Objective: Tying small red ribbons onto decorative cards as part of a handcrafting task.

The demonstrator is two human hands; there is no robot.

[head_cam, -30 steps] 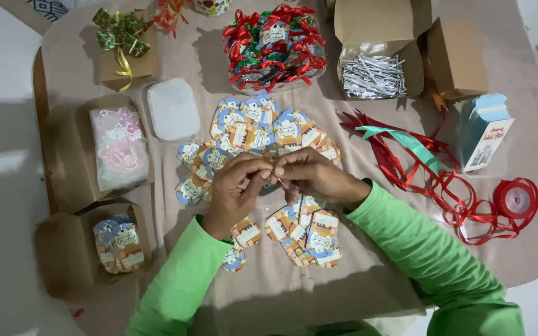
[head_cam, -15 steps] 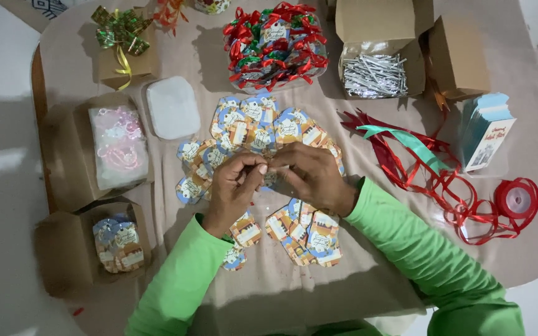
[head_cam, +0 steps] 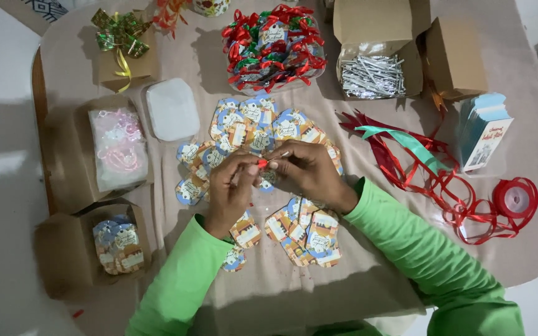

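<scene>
My left hand and my right hand meet at the middle of the table, fingertips pinched together around a small piece of red ribbon and a thin silver twist tie. Both hands hover over a spread of colourful paper gift tags. More tags lie just below my wrists. Both arms wear bright green sleeves. Whether a tag is held between the fingers is hidden.
A pile of tags tied with red ribbon sits at the top. A cardboard box of silver twist ties stands to its right. Red and green ribbon and a red spool lie right. Boxes line the left.
My hands stay together in the same spot. The fingers have shifted a little around the red ribbon and the tie.
</scene>
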